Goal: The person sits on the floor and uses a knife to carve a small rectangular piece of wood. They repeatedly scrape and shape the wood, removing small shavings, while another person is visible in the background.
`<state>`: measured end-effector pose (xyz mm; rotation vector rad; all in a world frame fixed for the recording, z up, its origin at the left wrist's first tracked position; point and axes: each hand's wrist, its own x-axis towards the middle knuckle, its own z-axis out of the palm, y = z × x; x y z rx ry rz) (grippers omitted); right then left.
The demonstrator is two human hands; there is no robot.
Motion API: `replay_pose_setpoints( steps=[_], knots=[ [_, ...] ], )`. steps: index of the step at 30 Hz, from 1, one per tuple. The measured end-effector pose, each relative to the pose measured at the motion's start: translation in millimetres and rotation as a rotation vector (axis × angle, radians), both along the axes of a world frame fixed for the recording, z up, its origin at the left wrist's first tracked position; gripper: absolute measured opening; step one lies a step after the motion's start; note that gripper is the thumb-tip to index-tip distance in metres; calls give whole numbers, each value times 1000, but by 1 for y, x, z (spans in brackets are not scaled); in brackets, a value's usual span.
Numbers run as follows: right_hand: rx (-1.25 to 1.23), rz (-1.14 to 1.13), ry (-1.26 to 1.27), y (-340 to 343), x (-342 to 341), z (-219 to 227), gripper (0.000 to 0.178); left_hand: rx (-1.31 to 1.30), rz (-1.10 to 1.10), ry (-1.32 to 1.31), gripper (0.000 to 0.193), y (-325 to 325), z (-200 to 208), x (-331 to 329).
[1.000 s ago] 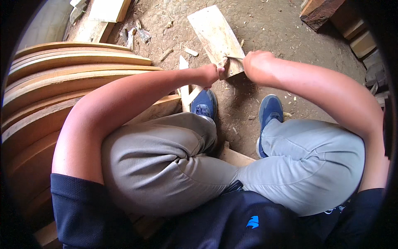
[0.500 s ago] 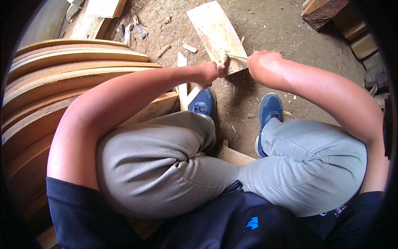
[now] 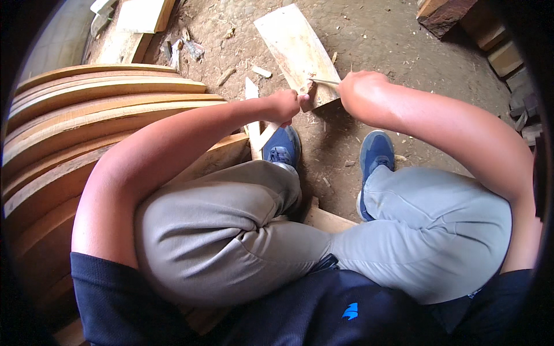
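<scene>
My left hand (image 3: 283,107) is closed in a fist at the near left corner of a pale wooden board (image 3: 291,43). A narrow wooden strip (image 3: 268,134) sticks out below that fist, and the fingers appear wrapped round it. Across the board's near end my right hand (image 3: 359,92) is closed round a thin, straight, blade-like tool (image 3: 324,81). Its handle is hidden in the hand, and its tip points left toward a brownish patch on the board. The tool's exact kind cannot be made out.
Long curved-looking planks (image 3: 115,89) are stacked on the left. Another pale strip (image 3: 252,109) stands beside my left shoe (image 3: 283,144). Wood scraps (image 3: 261,72) litter the dirt floor (image 3: 375,34). Thick timber blocks (image 3: 444,14) lie at the far right.
The board and both hands appear slightly further left in the picture. The left hand sits a little lower. Both hands keep their grip.
</scene>
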<state>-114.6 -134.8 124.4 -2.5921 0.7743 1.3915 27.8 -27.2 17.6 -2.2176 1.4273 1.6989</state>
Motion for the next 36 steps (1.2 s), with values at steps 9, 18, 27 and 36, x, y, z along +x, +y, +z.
replay_pose_setpoints(
  steps=[9, 18, 27, 36],
  knots=[
    [-12, -16, -6, 6, 1, 4, 51, -3, -52, 29, 58, 2, -4, 5],
    [3, 54, 30, 1, 8, 1, 55, -37, -45, -9, 63, 2, 2, 4],
    [-39, -45, 49, 4, 8, 5, 55, -8, -44, 11, 71, 0, 5, 3],
    [5, -44, 6, 9, 13, 6, 52, -74, -95, -18, 71, 4, -3, 3]
  ],
)
